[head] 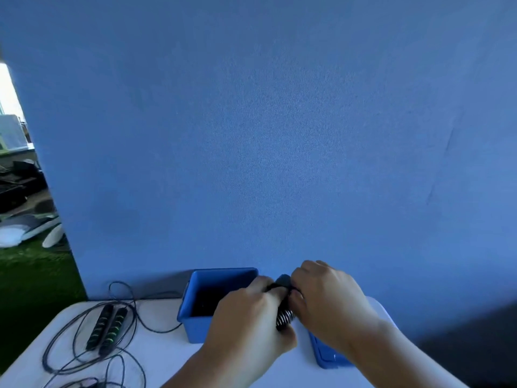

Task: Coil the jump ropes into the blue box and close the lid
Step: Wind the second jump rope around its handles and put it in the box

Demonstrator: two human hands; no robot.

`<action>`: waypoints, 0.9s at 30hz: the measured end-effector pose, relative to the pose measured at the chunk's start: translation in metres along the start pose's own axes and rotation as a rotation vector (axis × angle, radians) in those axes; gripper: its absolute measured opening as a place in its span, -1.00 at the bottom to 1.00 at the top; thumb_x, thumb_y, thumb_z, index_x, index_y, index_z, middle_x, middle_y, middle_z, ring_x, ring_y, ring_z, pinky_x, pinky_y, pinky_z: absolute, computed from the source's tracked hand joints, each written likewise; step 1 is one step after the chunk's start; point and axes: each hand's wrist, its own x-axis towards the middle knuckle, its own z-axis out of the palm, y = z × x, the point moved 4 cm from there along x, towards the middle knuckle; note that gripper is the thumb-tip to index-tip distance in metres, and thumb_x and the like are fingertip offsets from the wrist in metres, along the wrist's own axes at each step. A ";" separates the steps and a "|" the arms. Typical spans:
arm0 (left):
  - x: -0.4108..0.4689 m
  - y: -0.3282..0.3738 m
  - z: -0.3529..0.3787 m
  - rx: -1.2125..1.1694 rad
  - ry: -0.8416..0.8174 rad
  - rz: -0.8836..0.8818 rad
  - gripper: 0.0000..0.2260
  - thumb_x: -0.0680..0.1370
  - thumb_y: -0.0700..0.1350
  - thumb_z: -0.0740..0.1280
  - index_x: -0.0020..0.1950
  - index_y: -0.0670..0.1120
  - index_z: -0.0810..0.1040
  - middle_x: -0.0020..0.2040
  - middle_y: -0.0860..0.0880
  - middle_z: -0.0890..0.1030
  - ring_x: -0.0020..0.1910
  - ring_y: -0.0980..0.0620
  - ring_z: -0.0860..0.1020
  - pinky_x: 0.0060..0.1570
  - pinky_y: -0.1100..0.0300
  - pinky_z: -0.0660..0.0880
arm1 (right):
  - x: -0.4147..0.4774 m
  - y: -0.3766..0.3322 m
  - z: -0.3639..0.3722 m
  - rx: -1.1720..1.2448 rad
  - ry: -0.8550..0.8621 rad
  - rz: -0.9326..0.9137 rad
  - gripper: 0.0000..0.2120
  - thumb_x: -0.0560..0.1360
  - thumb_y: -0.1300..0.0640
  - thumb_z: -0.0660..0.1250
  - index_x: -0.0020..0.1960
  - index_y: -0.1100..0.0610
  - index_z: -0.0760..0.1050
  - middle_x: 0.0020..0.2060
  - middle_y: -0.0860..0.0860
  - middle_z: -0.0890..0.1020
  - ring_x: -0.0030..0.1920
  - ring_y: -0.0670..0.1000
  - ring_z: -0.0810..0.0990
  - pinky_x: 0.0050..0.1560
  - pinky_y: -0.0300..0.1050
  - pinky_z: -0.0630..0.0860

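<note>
Left hand (249, 312) nearest, fingers curled round held jump rope (283, 282); black handle end pokes up between hands, silvery coil (285, 319) shows below; right hand (327, 298) grips same bundle from other side, just right of blue box (195, 329); box open on white table (162, 357); lid (326, 358) flat on table right of box, partly under right forearm; second jump rope (107, 327) left of box, black-green handles side by side, cord in loose loops; blue wall (279, 135) behind.

A blue partition (279, 135) backs the white table (156, 359); green turf (33, 275) and perhaps a bright window (7, 88) lie left.
</note>
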 end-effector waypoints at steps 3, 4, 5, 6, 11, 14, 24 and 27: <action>0.000 -0.002 0.003 -0.005 -0.007 -0.017 -0.48 0.25 0.10 -0.03 0.01 0.16 0.61 0.03 0.17 0.62 -0.23 0.07 0.64 -0.39 0.23 0.37 | -0.002 0.006 0.008 0.030 0.077 0.035 -0.73 0.33 0.05 0.36 -0.37 -0.01 0.26 -0.43 -0.10 0.33 -0.42 -0.01 0.32 -0.48 -0.31 -0.11; 0.000 -0.003 0.003 -0.012 -0.005 -0.019 -0.49 0.26 0.09 -0.02 0.03 0.17 0.61 0.04 0.17 0.62 -0.22 0.07 0.64 -0.37 0.22 0.40 | -0.003 0.008 0.012 0.042 0.111 0.051 -0.77 0.38 0.05 0.32 -0.35 0.02 0.28 -0.40 -0.10 0.33 -0.38 -0.02 0.29 -0.50 -0.27 -0.05; 0.000 -0.004 0.004 -0.016 -0.005 -0.020 -0.52 0.29 0.08 0.02 0.07 0.17 0.60 0.05 0.17 0.61 -0.19 0.07 0.65 -0.34 0.22 0.43 | -0.005 0.011 0.017 0.069 0.125 0.069 -0.82 0.43 0.03 0.26 -0.31 0.05 0.35 -0.36 -0.09 0.37 -0.32 -0.02 0.32 -0.50 -0.22 0.08; 0.000 -0.005 0.003 -0.013 -0.007 -0.024 -0.56 0.32 0.06 0.07 0.10 0.16 0.58 0.07 0.17 0.60 -0.15 0.08 0.64 -0.31 0.22 0.44 | -0.006 0.013 0.019 0.110 0.113 0.089 -0.84 0.47 0.02 0.21 -0.25 0.06 0.43 -0.30 -0.08 0.43 -0.27 -0.02 0.38 -0.47 -0.15 0.23; 0.000 -0.006 0.001 -0.044 -0.030 -0.078 -0.76 0.34 0.04 0.16 0.00 0.11 0.35 -0.05 0.10 0.58 -0.16 0.04 0.61 -0.27 0.13 0.44 | -0.007 0.016 0.026 0.342 0.156 0.141 -0.81 0.47 0.02 0.16 -0.21 0.03 0.50 -0.22 -0.10 0.44 -0.26 -0.03 0.48 -0.32 0.04 0.51; -0.001 -0.004 0.002 -0.059 -0.033 -0.087 -0.79 0.36 0.06 0.18 -0.03 0.11 0.28 -0.11 0.09 0.57 -0.17 0.02 0.61 -0.30 0.13 0.36 | -0.007 0.013 0.032 0.277 0.206 0.146 -0.78 0.50 0.01 0.12 -0.21 0.05 0.48 -0.21 -0.10 0.43 -0.29 -0.01 0.48 -0.40 0.01 0.47; 0.014 -0.002 0.005 -0.064 0.116 -0.031 -0.54 0.35 0.12 0.22 0.25 0.17 0.47 -0.01 0.14 0.64 -0.19 0.06 0.66 -0.33 0.13 0.53 | -0.004 0.010 0.024 0.300 0.300 0.197 -0.74 0.51 -0.01 0.05 -0.19 0.03 0.47 -0.21 -0.09 0.43 -0.31 -0.04 0.45 -0.45 -0.06 0.42; 0.016 -0.004 0.009 -0.019 0.115 -0.020 -0.52 0.28 0.09 0.19 0.20 0.15 0.51 -0.09 0.15 0.61 -0.34 0.08 0.61 -0.48 0.21 0.34 | 0.001 0.017 0.026 0.531 0.227 0.268 -0.75 0.56 0.11 0.14 -0.28 -0.04 0.40 -0.24 -0.10 0.46 -0.26 -0.09 0.47 -0.25 -0.11 0.46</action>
